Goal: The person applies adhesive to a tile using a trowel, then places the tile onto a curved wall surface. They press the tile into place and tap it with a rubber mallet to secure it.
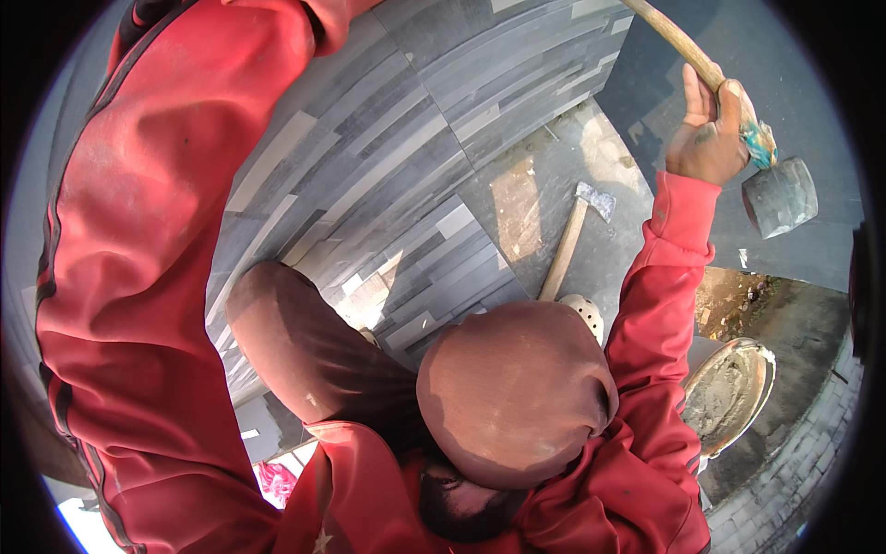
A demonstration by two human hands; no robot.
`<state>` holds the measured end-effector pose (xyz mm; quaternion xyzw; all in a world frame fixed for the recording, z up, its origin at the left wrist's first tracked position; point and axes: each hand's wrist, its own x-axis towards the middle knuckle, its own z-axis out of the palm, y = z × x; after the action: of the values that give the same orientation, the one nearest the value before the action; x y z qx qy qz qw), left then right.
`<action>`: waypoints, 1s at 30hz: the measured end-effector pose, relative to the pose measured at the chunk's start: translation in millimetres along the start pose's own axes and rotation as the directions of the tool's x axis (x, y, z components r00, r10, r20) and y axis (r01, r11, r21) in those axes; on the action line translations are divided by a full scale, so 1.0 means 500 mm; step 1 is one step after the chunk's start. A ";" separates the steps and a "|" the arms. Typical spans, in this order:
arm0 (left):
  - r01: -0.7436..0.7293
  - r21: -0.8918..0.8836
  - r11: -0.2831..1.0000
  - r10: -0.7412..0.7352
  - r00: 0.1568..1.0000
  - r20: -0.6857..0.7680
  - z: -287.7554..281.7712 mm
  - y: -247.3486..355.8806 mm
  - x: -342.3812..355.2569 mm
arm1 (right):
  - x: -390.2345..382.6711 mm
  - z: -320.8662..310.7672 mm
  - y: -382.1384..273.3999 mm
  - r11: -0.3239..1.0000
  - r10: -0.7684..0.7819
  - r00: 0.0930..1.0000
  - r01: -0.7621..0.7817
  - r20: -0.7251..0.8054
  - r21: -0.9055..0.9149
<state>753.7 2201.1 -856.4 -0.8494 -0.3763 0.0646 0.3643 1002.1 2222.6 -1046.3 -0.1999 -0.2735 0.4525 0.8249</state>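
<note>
My right hand (711,134) grips a wooden-handled rubber mallet, close to its head, with the fingers pointing up along the handle (678,42). The dark grey cylindrical mallet head (783,197) hangs just below and right of the hand, in front of a dark grey panel (784,102). Teal and pale stuff is stuck where handle and head meet. My left arm (157,231), in a red sleeve, reaches up past the top edge, and its hand lies outside the picture. Grey wood-strip-patterned tiles (369,102) fill the area between my arms.
A hammer with a wooden handle (565,249) lies on a dusty grey slab (526,198) by my perforated shoe (583,316). To the right stands a mortar-filled pan (768,369), near grey paving (812,452). My bent knees (517,388) take up the lower middle.
</note>
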 end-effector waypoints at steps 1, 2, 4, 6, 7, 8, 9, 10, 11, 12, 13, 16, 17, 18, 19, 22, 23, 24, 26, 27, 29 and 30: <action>-0.002 -0.002 1.000 0.002 1.000 -0.011 0.005 0.004 -0.005 | -0.011 0.006 0.001 1.000 0.012 1.000 -0.012 -0.012 -0.015; -0.005 -0.003 1.000 0.005 1.000 -0.021 0.006 0.006 -0.010 | -0.019 0.009 0.003 0.999 0.022 0.999 -0.023 -0.026 -0.029; -0.007 -0.012 1.000 0.006 1.000 -0.006 -0.005 0.014 -0.022 | -0.021 -0.004 0.011 0.997 0.026 1.000 -0.026 0.002 -0.076; -0.006 -0.020 1.000 0.006 1.000 -0.018 0.004 0.011 -0.025 | -0.026 -0.031 0.020 0.989 0.025 0.999 -0.021 0.028 -0.146; -0.006 -0.015 1.000 0.006 1.000 -0.026 0.014 0.005 -0.022 | -0.034 -0.052 0.028 0.983 0.029 0.999 -0.022 0.038 -0.181; -0.007 -0.010 1.000 0.007 0.999 -0.034 0.021 -0.001 -0.021 | -0.043 -0.072 0.038 0.976 0.034 0.998 -0.023 0.048 -0.215; 0.000 0.000 1.000 0.000 0.999 -0.032 0.021 -0.001 -0.023 | -0.056 -0.088 0.051 0.954 0.087 0.996 -0.074 0.033 -0.289; 0.009 -0.027 1.000 -0.011 0.996 -0.091 0.044 0.020 -0.001 | -0.033 -0.138 0.048 0.920 0.076 0.997 -0.061 0.024 -0.387; 0.016 -0.062 0.998 -0.025 0.988 -0.149 0.073 0.048 0.025 | -0.004 -0.191 0.041 0.873 0.064 0.998 -0.052 0.008 -0.485; 0.025 -0.083 0.996 -0.036 0.990 -0.139 0.072 0.057 0.040 | 0.009 -0.213 0.044 0.860 0.068 0.998 -0.058 0.001 -0.507; 0.038 -0.100 0.994 -0.050 0.991 -0.124 0.068 0.059 0.050 | 0.022 -0.220 0.046 0.849 0.076 0.997 -0.067 -0.003 -0.525; 0.067 -0.040 0.997 -0.068 0.997 -0.021 -0.005 0.008 0.034 | 0.070 -0.130 0.079 0.823 -0.010 0.993 0.074 0.116 -0.563; 0.076 -0.069 0.995 -0.079 0.996 -0.048 0.010 0.011 0.052 | 0.117 -0.111 0.050 0.755 -0.086 0.978 0.187 0.188 -0.628; 0.098 -0.116 0.988 -0.108 0.991 -0.081 0.023 0.015 0.070 | 0.166 -0.085 0.019 0.673 -0.146 0.969 0.246 0.202 -0.697; 0.115 -0.144 0.983 -0.131 0.986 -0.105 0.017 0.012 0.087 | 0.223 -0.034 -0.019 0.664 -0.196 0.943 0.329 0.269 -0.671; 0.227 -0.113 0.967 -0.224 0.974 0.040 -0.006 0.001 0.098 | 0.330 0.155 -0.110 0.726 -0.312 0.852 0.499 0.420 -0.473; 0.274 -0.088 0.958 -0.263 0.958 0.118 -0.005 -0.001 0.099 | 0.345 0.225 -0.136 0.778 -0.355 0.821 0.525 0.448 -0.345; 0.216 -0.152 0.964 -0.238 0.961 -0.138 0.026 0.002 0.106 | 0.386 0.276 -0.152 0.836 -0.369 0.812 0.502 0.453 -0.221; 0.240 -0.119 0.963 -0.255 0.958 -0.132 0.017 -0.006 0.114 | 0.448 0.358 -0.143 0.880 -0.390 0.832 0.464 0.395 -0.107; 0.253 -0.098 0.963 -0.264 0.957 -0.119 0.012 -0.011 0.109 | 0.461 0.396 -0.127 0.876 -0.397 0.850 0.464 0.346 -0.135; 0.265 -0.129 0.956 -0.284 0.946 -0.157 -0.014 -0.031 0.118 | 0.543 0.466 -0.127 0.720 -0.553 0.790 0.613 0.264 -0.326; 0.264 -0.175 0.949 -0.297 0.934 -0.200 -0.016 -0.030 0.139 | 0.616 0.474 -0.127 0.512 -0.684 0.682 0.701 0.258 -0.496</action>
<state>797.2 2251.0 -829.0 -0.8130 -0.4540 -0.1119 0.3469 1028.6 2473.5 -743.5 -0.2990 -0.4617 -0.0121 0.8350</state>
